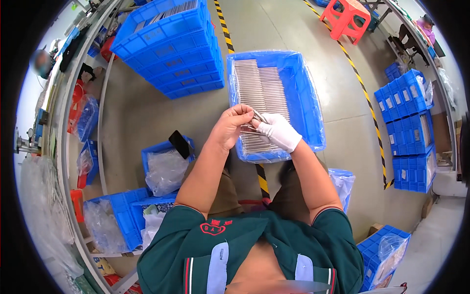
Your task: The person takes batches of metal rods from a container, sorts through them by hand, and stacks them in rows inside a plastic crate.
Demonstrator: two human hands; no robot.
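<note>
A bare left hand (231,126) and a white-gloved right hand (281,133) pinch thin silvery metal pieces (259,117) above the near half of a film-lined blue plastic bin (299,95), where rows of slim silvery strips (247,81) leave open room along the right edge.

Head-worn fisheye, looking steeply down at hands (228,127).

This place is a factory workshop. Left of the lined blue bin (311,105) stand stacked crates (183,61); beyond it runs striped floor tape (223,25).
</note>
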